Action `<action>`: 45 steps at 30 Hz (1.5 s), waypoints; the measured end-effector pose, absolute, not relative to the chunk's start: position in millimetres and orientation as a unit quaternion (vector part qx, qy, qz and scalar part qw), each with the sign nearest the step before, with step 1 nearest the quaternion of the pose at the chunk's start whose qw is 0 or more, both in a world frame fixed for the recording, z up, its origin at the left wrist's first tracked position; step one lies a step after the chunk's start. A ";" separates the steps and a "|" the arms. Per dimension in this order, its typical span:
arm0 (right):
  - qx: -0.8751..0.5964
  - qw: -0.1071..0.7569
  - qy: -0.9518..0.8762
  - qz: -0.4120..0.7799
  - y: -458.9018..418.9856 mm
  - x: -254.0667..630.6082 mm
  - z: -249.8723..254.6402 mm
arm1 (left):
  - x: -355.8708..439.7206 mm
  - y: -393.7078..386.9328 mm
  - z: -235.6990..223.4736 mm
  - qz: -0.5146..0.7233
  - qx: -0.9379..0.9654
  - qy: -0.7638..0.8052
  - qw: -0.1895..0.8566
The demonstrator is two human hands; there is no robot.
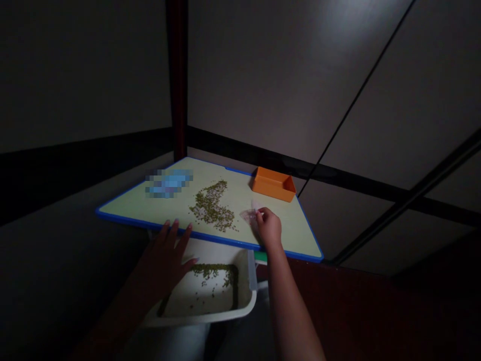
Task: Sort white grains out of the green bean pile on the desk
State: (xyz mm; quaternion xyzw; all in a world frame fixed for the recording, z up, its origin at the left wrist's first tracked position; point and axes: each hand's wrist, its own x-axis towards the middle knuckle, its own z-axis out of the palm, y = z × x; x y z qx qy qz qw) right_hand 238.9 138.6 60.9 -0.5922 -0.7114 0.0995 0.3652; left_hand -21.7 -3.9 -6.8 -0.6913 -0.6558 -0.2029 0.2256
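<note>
A pale yellow table top with a blue rim (150, 224) carries a scattered pile of small green and pale grains (212, 205). My left hand (169, 250) lies open, fingers spread, on the table's near edge and over the left side of a white tray (240, 311) held below the edge; the tray has a band of green grains (214, 272) in it. My right hand (267, 225) rests on the table to the right of the pile, fingers pinched on a small clear, pinkish piece (248, 215) that I cannot name.
An orange rectangular bin (273, 184) stands at the table's far right corner. A blurred blue patch (169, 183) lies at the far left of the table. Dark partition walls close in behind and beside the table; a dark post (177, 75) rises at the back corner.
</note>
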 end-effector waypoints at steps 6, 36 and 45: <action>-0.594 0.326 -0.732 0.073 136.5 230.0 63.1 | -37.7 -0.4 -17.6 -0.181 -0.711 -0.631 0.253; -0.493 0.424 -0.723 0.232 150.1 234.2 51.9 | -15.7 -13.7 18.9 -0.112 -0.765 -0.601 0.204; -0.502 0.426 -0.717 0.229 156.2 232.3 45.7 | -14.2 -10.8 22.2 -0.156 -0.732 -0.625 0.221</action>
